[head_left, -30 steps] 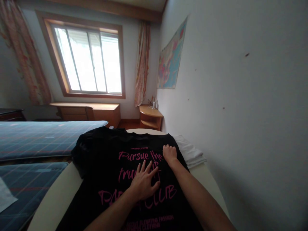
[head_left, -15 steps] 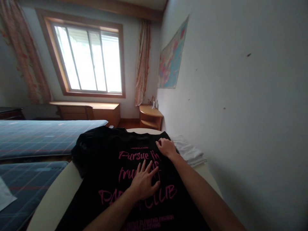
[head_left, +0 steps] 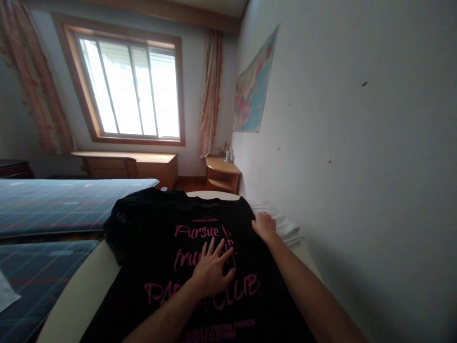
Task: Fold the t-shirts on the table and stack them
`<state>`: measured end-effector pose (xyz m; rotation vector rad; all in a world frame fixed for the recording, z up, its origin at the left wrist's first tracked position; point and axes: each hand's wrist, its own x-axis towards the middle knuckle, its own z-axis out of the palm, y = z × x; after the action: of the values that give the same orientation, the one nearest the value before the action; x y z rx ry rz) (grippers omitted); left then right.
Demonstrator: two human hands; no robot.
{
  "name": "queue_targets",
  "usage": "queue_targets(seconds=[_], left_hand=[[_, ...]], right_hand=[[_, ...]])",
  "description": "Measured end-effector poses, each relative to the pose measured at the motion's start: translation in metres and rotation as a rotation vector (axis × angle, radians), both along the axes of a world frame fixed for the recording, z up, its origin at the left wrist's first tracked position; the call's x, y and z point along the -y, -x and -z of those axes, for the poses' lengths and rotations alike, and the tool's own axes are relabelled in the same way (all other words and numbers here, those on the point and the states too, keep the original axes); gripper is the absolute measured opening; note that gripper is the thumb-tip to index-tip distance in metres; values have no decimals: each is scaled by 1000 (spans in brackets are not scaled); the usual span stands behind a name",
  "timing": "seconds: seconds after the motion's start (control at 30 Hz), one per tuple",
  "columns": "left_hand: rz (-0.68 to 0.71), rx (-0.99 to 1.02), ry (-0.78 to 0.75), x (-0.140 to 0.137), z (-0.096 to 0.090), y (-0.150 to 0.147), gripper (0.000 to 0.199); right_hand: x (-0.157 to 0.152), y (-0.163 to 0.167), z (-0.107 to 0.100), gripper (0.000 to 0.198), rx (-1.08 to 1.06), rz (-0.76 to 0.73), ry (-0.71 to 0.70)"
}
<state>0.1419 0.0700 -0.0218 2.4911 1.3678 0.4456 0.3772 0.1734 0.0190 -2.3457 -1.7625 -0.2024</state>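
Observation:
A black T-shirt (head_left: 150,247) with pink lettering lies spread over a round pale table (head_left: 82,297), its left sleeve bunched near the table's edge. My left hand (head_left: 214,269) rests flat on the printed middle with its fingers spread, covering some letters. At the right side of the shirt, my right hand (head_left: 264,226) has its fingers curled round the cloth near the sleeve. The fingertips are partly hidden, and the fabric beside them is drawn a little to the right.
White folded cloth (head_left: 285,226) lies on the table just beyond my right hand, beside the wall (head_left: 357,214). Two plaid mattresses (head_left: 71,205) are on the left. Behind the table stand a wooden corner shelf (head_left: 223,166) and a low desk (head_left: 157,159) under the window.
My right hand has moved to the right and slightly toward me, pulling the shirt's right side, and a fold now hides part of the top lettering. My left hand stays in place.

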Motion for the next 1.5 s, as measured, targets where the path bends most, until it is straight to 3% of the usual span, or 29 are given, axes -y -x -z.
queue_targets(seconds=[0.33, 0.43, 0.67, 0.93, 1.1, 1.37, 1.5], left_hand=[[12, -20, -11, -1, 2, 1, 66], [35, -33, -3, -1, 1, 2, 71], [39, 27, -5, -4, 5, 3, 72], [-141, 365, -6, -19, 13, 1, 55], [-184, 386, 10, -22, 16, 1, 59], [-151, 219, -32, -22, 19, -1, 57], [-161, 215, -23, -38, 11, -4, 53]], right_hand=[[-5, -4, -2, 37, -100, -74, 39], [-5, -8, -7, 45, -109, -87, 39], [-4, 4, -22, 45, -102, -94, -15], [20, 51, -22, 61, -146, -400, -1], [50, 62, -10, 60, -224, -663, 11], [101, 34, 6, 23, -51, -433, 73], [124, 23, 2, 19, -36, -382, 87]])
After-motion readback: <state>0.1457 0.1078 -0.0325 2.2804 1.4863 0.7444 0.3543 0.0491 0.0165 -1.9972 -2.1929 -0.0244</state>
